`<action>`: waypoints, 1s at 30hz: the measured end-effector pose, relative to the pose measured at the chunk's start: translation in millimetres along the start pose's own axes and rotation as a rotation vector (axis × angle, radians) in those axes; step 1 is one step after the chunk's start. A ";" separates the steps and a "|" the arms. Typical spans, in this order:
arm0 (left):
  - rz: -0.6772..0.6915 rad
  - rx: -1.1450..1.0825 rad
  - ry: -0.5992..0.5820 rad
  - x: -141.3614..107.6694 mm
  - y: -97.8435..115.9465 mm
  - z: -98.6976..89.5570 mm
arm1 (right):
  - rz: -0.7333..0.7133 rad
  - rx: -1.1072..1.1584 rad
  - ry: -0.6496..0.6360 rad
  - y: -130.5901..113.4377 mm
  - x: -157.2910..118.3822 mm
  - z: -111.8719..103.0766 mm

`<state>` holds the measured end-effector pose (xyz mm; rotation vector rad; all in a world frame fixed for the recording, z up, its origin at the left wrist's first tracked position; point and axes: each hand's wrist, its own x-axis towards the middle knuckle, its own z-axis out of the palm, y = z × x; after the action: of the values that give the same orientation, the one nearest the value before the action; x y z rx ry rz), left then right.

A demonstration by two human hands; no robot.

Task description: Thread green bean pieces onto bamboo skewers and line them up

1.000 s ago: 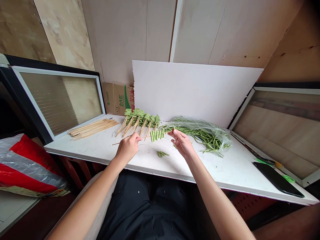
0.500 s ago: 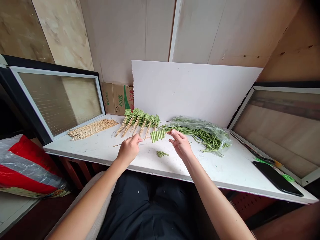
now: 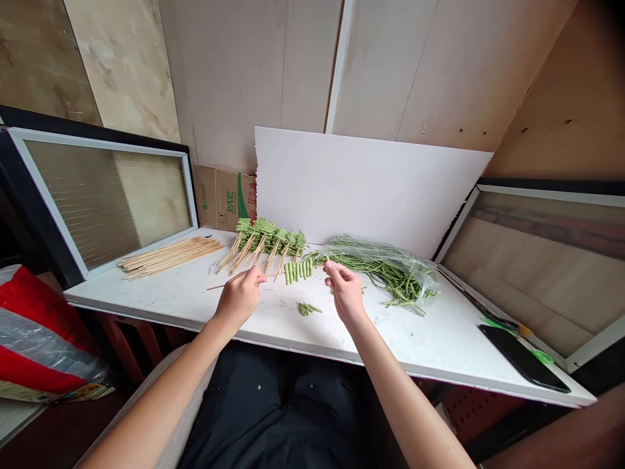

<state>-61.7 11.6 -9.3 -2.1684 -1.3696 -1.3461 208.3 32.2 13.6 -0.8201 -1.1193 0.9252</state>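
Observation:
My left hand (image 3: 240, 296) pinches a thin wooden skewer (image 3: 273, 275) that points to the right. Several short green bean pieces (image 3: 297, 271) are threaded side by side along it. At the skewer's right end, the thumb and fingertips of my right hand (image 3: 342, 286) are closed on a small green bean piece (image 3: 327, 260). Below the skewer, a few cut pieces (image 3: 308, 309) lie on the white table (image 3: 273, 320). Finished-looking bean skewers (image 3: 268, 236) are piled behind my left hand. Long beans (image 3: 390, 272) lie partly in a clear plastic bag behind my right hand.
Bare skewers (image 3: 170, 256) lie at the left. A cardboard box (image 3: 215, 195) and a white board (image 3: 366, 189) stand at the back. A black phone (image 3: 525, 357), scissors (image 3: 505, 322) and green tape-like rings (image 3: 543, 356) are at the right. A red bag (image 3: 43, 326) is beside the table.
The view has shifted, so the table and its items sit slightly further left and lower. Both hands still hold up the loaded skewer, in nearly the same pose.

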 end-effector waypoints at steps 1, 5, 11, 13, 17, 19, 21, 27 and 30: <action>0.000 0.005 -0.001 -0.2 0.3 0.1 | -0.004 -0.001 0.007 2.1 -1.1 1.3; -0.003 0.017 0.002 -0.9 -0.2 1.7 | -0.018 0.003 0.023 6.8 -3.7 4.4; 0.002 0.000 0.009 -2.9 -6.8 5.9 | -0.016 0.040 0.019 9.6 -9.5 9.7; 0.011 -0.010 0.004 -3.7 -7.3 7.3 | -0.035 0.016 -0.003 11.5 -14.5 14.1; 0.011 -0.031 -0.011 -3.7 -3.5 7.3 | -0.018 -0.022 -0.034 14.7 -21.5 21.0; 0.003 -0.037 -0.010 -2.6 -1.6 5.6 | -0.007 -0.027 -0.038 13.8 -20.3 20.5; -0.002 -0.042 0.001 -1.1 -1.5 3.3 | -0.012 -0.035 -0.056 10.7 -16.0 16.8; -0.062 -0.009 0.034 2.2 -12.8 0.6 | -0.055 -0.270 -0.285 2.6 5.2 -12.6; -0.078 0.007 0.028 2.2 -18.1 2.5 | -0.015 -0.500 -0.458 12.1 14.5 -32.0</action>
<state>-74.6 24.0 -13.4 -2.1035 -1.4598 -1.3911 239.4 47.7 0.4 -1.0255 -1.7994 0.8522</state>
